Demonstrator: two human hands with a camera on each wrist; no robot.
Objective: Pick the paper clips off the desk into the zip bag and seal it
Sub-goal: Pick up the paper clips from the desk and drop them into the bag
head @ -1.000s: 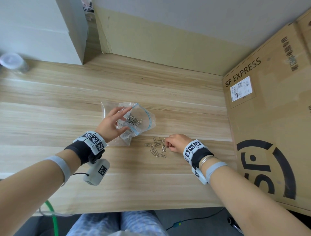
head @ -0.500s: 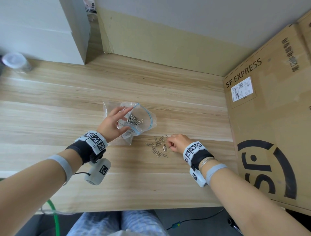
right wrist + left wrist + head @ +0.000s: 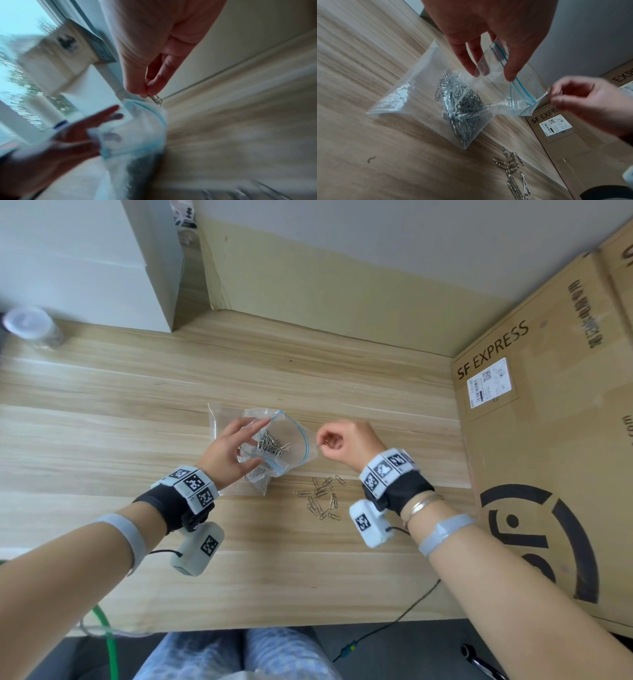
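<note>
Gaping zip bag mouth beside hands

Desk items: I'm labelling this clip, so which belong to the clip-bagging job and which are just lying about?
Job:
- zip bag, held open by left hand
- clips on desk
- clip pinched by right hand

Lying about:
- cardboard box
- white box
- jar
</note>
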